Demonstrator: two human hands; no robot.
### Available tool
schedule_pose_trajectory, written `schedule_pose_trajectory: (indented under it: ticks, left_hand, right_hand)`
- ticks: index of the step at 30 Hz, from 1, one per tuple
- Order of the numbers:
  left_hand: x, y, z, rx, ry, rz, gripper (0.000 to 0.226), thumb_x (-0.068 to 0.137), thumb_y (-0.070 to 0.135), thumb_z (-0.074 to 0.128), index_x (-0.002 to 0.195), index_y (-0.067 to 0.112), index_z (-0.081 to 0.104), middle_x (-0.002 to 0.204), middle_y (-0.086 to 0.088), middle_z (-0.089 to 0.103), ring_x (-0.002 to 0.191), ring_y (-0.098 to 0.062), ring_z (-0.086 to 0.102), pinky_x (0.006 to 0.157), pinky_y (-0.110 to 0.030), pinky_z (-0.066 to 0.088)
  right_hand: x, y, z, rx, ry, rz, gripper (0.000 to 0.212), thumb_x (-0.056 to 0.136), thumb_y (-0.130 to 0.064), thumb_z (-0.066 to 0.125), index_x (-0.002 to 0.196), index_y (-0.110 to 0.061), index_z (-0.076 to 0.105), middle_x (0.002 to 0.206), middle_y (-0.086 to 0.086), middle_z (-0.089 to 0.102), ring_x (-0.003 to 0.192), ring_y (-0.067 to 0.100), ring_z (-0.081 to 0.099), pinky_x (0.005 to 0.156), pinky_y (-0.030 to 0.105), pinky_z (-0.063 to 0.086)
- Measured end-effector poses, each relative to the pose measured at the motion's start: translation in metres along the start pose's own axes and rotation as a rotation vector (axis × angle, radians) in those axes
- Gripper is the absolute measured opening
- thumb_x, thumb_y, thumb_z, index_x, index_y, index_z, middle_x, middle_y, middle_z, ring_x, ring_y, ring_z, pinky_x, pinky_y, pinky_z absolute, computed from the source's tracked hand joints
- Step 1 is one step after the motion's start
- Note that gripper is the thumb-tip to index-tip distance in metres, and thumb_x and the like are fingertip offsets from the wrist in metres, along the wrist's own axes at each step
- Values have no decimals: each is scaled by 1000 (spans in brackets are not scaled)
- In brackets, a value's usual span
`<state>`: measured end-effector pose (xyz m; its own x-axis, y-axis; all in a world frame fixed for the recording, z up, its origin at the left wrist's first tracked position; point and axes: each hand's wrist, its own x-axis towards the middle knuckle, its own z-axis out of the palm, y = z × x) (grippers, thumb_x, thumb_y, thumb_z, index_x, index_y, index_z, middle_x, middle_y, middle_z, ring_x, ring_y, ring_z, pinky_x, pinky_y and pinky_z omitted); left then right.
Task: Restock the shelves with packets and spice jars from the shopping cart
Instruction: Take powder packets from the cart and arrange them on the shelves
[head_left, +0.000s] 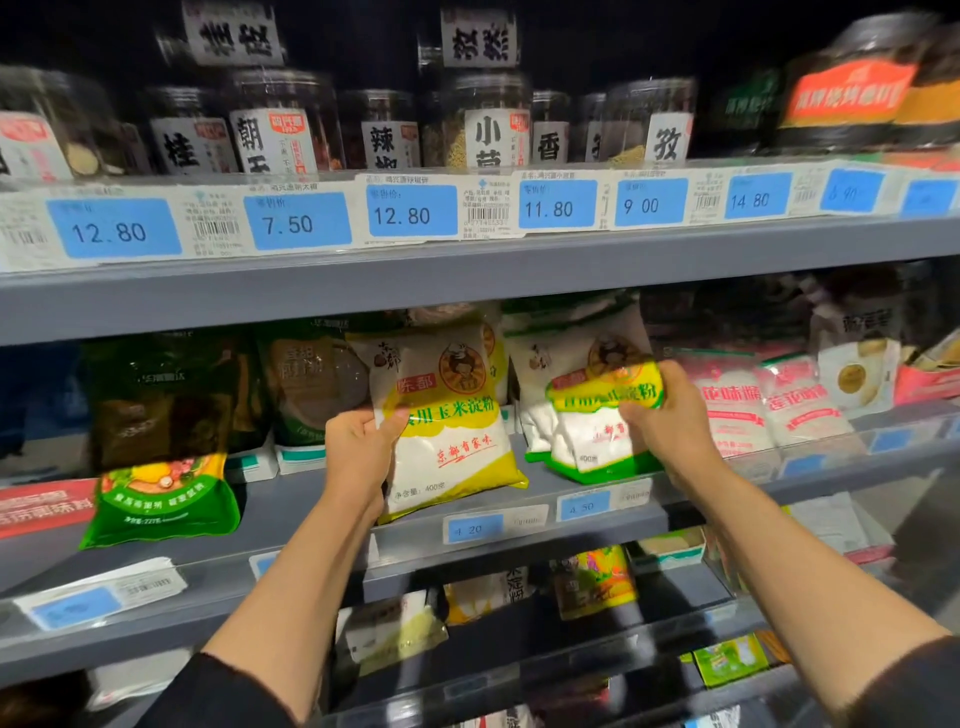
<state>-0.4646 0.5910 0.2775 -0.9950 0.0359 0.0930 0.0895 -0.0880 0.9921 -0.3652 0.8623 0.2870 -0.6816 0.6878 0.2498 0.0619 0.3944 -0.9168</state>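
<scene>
My left hand (358, 447) grips the left edge of a yellow-and-white starch packet (447, 431) that leans upright on the middle shelf (311, 499). My right hand (670, 415) holds a green-and-white starch packet (597, 431) by its right side, just to the right of the first, in front of more packets of the same kind. On the top shelf (467, 270) stand several clear spice jars (488, 124) with white labels. The shopping cart is out of view.
A green pouch (161, 467) hangs over the shelf edge at left. Pink-and-white packets (763, 405) fill the right of the middle shelf. Blue price tags (410, 210) line the shelf fronts. Lower shelves (519, 613) hold more packets.
</scene>
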Motion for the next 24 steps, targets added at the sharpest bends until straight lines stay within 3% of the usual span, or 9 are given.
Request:
schedule_pose_trajectory:
  ticks: [3,6,8,10,12,15,17,20,24]
  left_hand:
    - [1,-1,-1,5,2,-9,29,92,3,60,64,5,58,52,5,67,51,-8,66,53,-28,53]
    - [-1,0,0,3,-2,-14,25,92,4,60,68,4,61,56,4,69,54,-10,68,60,-34,55]
    - [-2,1,1,-3,0,-14,23,93,4,60,69,4,62,57,4,70,55,-10,69,59,-34,56]
    - [-4,5,3,-27,5,-24,23,93,3,59,71,5,61,57,5,70,54,-9,69,51,-28,57]
    - [-5,8,6,-60,1,-40,23,93,1,57,70,5,60,56,5,69,52,-9,68,49,-29,57]
    - [-1,10,14,-108,26,-121,27,92,0,59,66,5,54,54,1,68,49,-14,67,56,-41,56]
    - [1,11,21,-139,60,-167,19,90,0,61,73,1,53,63,-8,69,51,-17,67,46,-40,55]
    - [5,12,30,-183,102,-197,18,89,-1,61,104,1,52,89,-17,64,59,-21,67,40,-33,53]
    - [11,5,35,-114,129,-222,21,88,-6,57,102,3,44,90,-23,56,59,-24,62,35,-28,48]
  right_hand:
    - [-1,4,6,-237,1,98,53,77,-12,75,119,-5,44,116,16,54,112,35,52,87,41,45]
    - [-16,-10,10,-620,134,-176,97,62,-40,86,134,-6,29,139,21,32,130,37,31,107,47,34]
    - [-23,-15,17,-875,-56,-352,104,57,-59,81,136,-18,26,146,20,18,138,41,13,113,58,20]
    - [-22,-13,25,-1016,-324,-281,109,58,-71,71,143,-31,16,154,17,0,143,41,-9,110,64,1]
    - [-10,-14,34,-1046,-407,-202,109,55,-77,67,142,-30,21,153,17,6,142,42,-6,110,68,0]
    - [1,-21,46,-1080,-356,-177,95,56,-82,62,126,-20,44,142,17,34,137,40,15,109,68,3]
    - [2,-21,51,-1099,-305,-193,87,60,-81,59,120,-18,51,137,17,42,136,40,21,108,69,2]
    - [-1,-17,46,-1104,-276,-238,87,63,-77,62,126,-19,46,139,15,38,136,39,19,108,70,6]
    - [2,-13,36,-1069,-415,-224,97,59,-64,76,133,-24,29,145,15,21,139,41,5,108,69,8]
